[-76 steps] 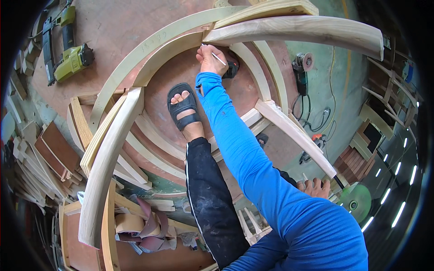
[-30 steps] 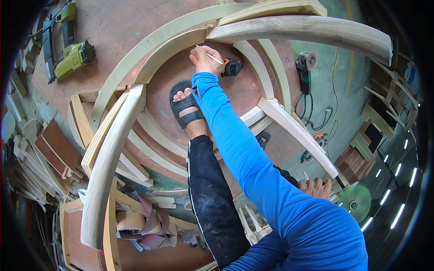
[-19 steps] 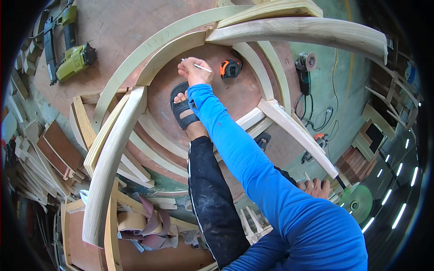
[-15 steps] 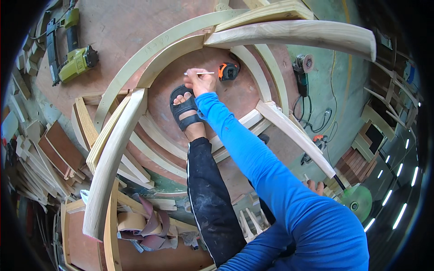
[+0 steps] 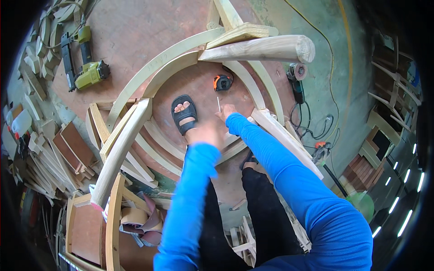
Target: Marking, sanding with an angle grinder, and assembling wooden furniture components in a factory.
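My right hand (image 5: pixel 227 112) is closed on a thin white stick (image 5: pixel 218 104), too small to tell whether it is a pencil. It is over the inside of a round wooden frame, whose curved rail (image 5: pixel 174 72) passes beyond it. My left hand (image 5: pixel 205 136) is smeared by motion to the left of the right one, its fingers unclear. An orange and black tape measure (image 5: pixel 222 83) lies on the reddish board (image 5: pixel 199 90) just beyond the right hand. Rounded wooden legs (image 5: pixel 124 151) stick out from the frame. My black sandal (image 5: pixel 184 113) stands inside it.
A green and black nail gun (image 5: pixel 86 74) lies at the far left, near wood offcuts (image 5: pixel 34 74). An angle grinder (image 5: pixel 297 81) and cables (image 5: pixel 325 128) are on the floor at right. Sanding belts (image 5: pixel 144 221) sit by a wooden frame (image 5: pixel 115 221) at lower left.
My right hand has drawn back toward me and to the right, with the white stick now pointing away from me. My left arm has swung into the middle. The view has shifted slightly.
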The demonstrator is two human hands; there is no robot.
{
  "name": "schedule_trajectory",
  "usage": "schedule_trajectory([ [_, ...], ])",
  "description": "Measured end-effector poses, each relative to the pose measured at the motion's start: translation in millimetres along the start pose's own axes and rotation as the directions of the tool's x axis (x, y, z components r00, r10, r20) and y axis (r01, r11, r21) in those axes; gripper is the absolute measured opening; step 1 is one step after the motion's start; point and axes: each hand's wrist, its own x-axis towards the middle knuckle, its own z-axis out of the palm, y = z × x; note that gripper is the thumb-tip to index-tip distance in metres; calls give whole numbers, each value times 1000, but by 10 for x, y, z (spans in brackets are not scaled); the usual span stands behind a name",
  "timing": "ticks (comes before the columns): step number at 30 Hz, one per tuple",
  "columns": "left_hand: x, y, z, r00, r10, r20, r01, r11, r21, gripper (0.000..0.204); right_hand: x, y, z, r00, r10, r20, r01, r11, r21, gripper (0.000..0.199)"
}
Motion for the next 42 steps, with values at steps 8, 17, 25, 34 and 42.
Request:
schedule_trajectory([
  [8,1524,-1098,-557,695,67,-716,353,835,421,56,-483,-275,386,974,222,36,-156,550,820,43],
  [17,1815,-1589,-592,668,163,-726,363,780,509,56,-1447,-339,438,991,114,73,-129,625,770,40],
  [25,1752,-1525,-618,710,63,-702,387,797,463,55,-1841,-127,420,971,135,200,-241,514,823,35],
  [34,1668,-1386,-665,702,53,-710,358,836,416,56,-1973,65,562,978,122,171,-210,552,807,34],
  [42,1955,-1678,-549,514,-65,-855,444,873,200,50,-1974,-121,527,982,82,168,-184,569,802,33],
])
